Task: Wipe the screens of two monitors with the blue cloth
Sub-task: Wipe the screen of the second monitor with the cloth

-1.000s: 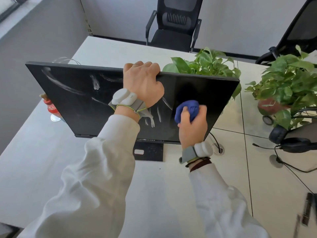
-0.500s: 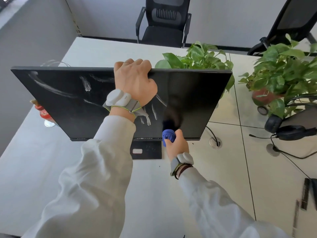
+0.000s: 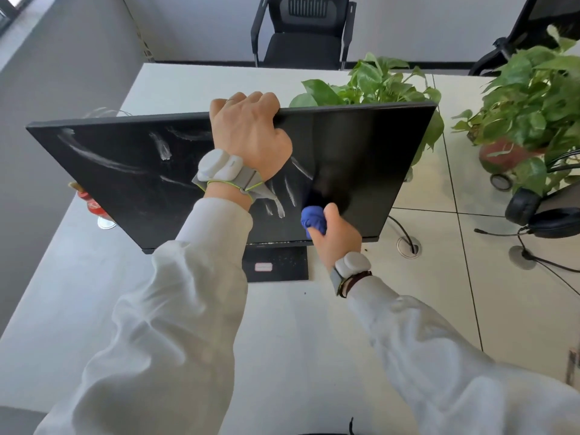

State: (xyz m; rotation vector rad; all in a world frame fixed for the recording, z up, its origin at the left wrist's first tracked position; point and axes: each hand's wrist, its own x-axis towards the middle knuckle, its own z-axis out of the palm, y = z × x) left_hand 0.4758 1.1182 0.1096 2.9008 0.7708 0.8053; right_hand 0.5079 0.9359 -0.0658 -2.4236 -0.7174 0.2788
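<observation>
A black monitor stands tilted back on the white desk, its screen streaked with white smears on the left and middle; the right part looks clean. My left hand grips the monitor's top edge near the middle, fingers curled over it. My right hand holds a bunched blue cloth and presses it against the lower part of the screen, just right of the smears. A second monitor's edge shows at the far right, mostly out of view.
Two leafy potted plants stand behind and to the right of the monitor. A black headset lies at the right. A red bottle peeks out at the monitor's left. An office chair stands behind the desk.
My right hand swept the blue cloth from the screen's mid-right down and left to its bottom edge, then rose slightly. My left hand kept its grip on the top edge.
</observation>
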